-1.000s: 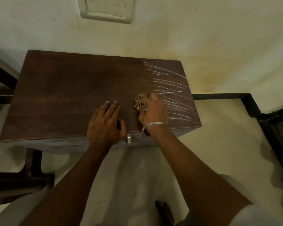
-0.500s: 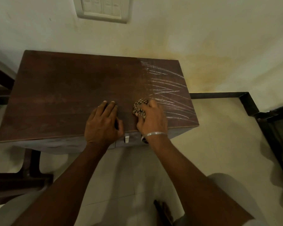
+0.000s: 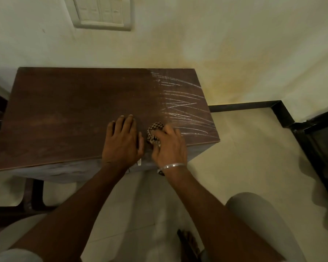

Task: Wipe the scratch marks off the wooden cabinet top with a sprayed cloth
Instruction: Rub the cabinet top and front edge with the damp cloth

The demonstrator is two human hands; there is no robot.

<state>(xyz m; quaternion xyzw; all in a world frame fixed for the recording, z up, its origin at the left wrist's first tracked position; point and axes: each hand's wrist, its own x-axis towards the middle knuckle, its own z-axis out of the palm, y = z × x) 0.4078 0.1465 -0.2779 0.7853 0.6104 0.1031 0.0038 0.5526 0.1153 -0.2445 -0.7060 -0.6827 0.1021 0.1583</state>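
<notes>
1. Rubbing looks to be the step in hand: the right hand (image 3: 169, 146) bunches the checked cloth (image 3: 154, 130) under curled fingers and presses it onto the cabinet top (image 3: 74, 114). It sits near the front edge, at the left fringe of the scratch marks (image 3: 182, 104).
2. The left hand (image 3: 121, 140) lies flat on the wood just beside the cloth, fingers straight and close together, holding nothing. It seems to be steadying the cabinet.
3. Pale lines fan across the right end of the top, from the back edge to the front. The wood to their left looks dark and unmarked, so I judge that most of the wiping lies ahead.
4. A good stroke would follow the length of the lines rather than cross them, with firm, even pressure and overlapping passes. These should work rightward and then back toward the wall.
5. Spreading the wad a little would put more fabric on the wood. Whether the cloth is damp cannot be told, so turning a fresh face down is sensible.
6. Near the front right corner the cloth could slip off the edge, so shorter strokes suit that spot. The left hand should stay planted clear of the path.
</notes>
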